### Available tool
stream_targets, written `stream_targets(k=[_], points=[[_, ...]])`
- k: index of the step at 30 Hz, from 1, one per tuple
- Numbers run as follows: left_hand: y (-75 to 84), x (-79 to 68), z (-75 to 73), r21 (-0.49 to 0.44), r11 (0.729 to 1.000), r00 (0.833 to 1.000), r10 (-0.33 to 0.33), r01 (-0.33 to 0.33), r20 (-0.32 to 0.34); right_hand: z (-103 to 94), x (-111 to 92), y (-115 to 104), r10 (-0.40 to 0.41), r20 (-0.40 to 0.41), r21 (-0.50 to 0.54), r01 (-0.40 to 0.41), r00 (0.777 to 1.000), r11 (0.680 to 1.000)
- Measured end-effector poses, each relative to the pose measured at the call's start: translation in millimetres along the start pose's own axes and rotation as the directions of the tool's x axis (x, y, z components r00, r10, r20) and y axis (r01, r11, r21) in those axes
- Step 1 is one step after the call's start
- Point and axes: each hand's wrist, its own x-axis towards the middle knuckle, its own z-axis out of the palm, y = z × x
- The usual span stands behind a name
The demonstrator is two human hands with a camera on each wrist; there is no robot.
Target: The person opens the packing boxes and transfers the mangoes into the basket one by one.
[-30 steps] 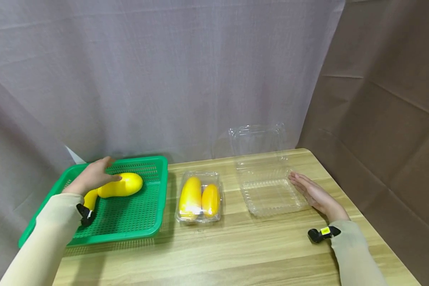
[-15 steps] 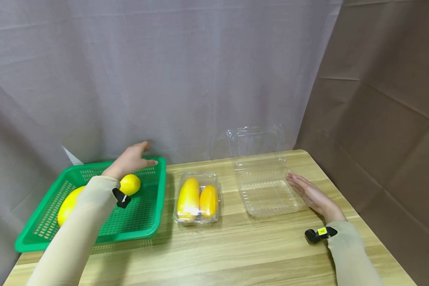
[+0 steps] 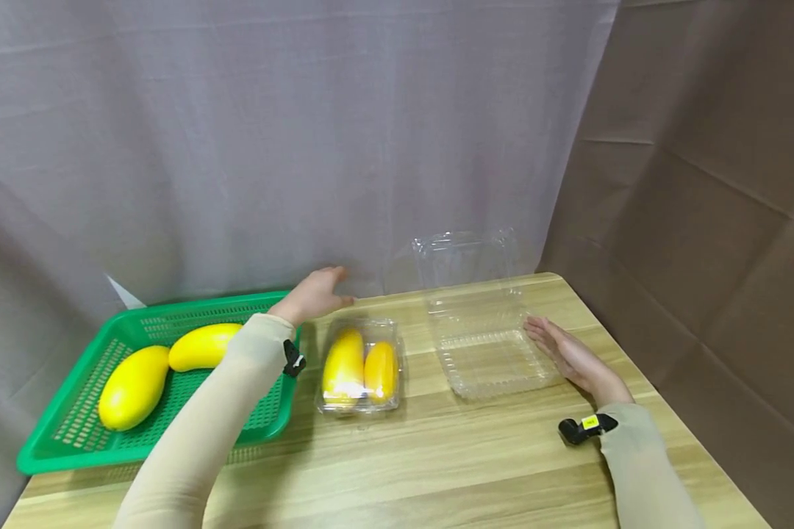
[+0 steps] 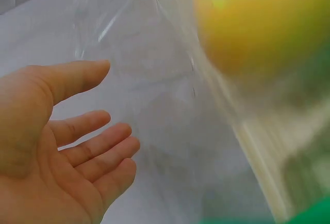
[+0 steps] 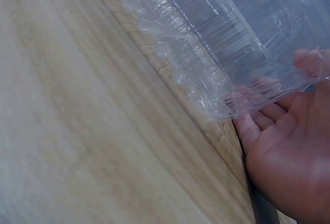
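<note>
My left hand (image 3: pixel 314 294) hovers just past the far right corner of the green basket (image 3: pixel 280 411), holding nothing. In the left wrist view its fingers (image 4: pixel 98 154) are spread and loosely bent. Left of it, a plump yellow fruit (image 3: pixel 134 388) and a curved yellow fruit (image 3: pixel 204 345) lie in the basket, the curved one partly covered by the sleeve. My right hand (image 3: pixel 576 356) stays at the right side of a clear clamshell box (image 3: pixel 496 360) whose lid stands raised. In the right wrist view the fingers (image 5: pixel 273 111) lie straight along the box's wall.
Between basket and raised-lid box sits a closed clear clamshell box (image 3: pixel 398 367) with two yellow fruits inside. All stand on a wooden table (image 3: pixel 397 470). A grey curtain (image 3: pixel 370 147) hangs behind, and a brown cloth (image 3: pixel 714 220) borders the right.
My left hand has travelled right, from over the fruit in the basket to beyond its far right corner, uncovering the basket's fruits. The right hand has kept its place at the box.
</note>
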Motion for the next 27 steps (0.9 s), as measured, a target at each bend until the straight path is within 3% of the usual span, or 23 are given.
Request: stream_targets(k=[1,3,6,13,19,27], points=[[3.5,3.5,3.7,-0.010,1.000,1.000,0.017,-0.017,0.001,-13.5,9,20,0.047,0.005,-0.019,-0.047,0.999,0.999],[11.3,10.0,10.3,-0.032,0.999,0.999,0.037,-0.037,0.002,-38.7,24,59,0.051,0.044,0.011,-0.051,0.998,0.999],[22.9,20.5,19.4,-0.059,0.997,0.998,0.058,-0.058,-0.002,-47.5,33,79,0.042,0.031,0.033,-0.043,0.999,0.999],[43.0,36.3,45.3,-0.128,0.991,0.999,0.040,-0.039,0.008,-33.5,31,70,0.093,-0.011,0.101,-0.091,0.996,0.991],[56.1,46.8,61.8,-0.173,0.985,1.000,0.028,-0.026,0.009,-36.6,33,77,0.090,-0.021,0.094,-0.087,0.996,0.992],[69.9,57.7,74.6,-0.360,0.933,1.000,-0.007,0.009,0.007,-36.9,33,77,0.089,-0.023,0.089,-0.087,0.996,0.992]])
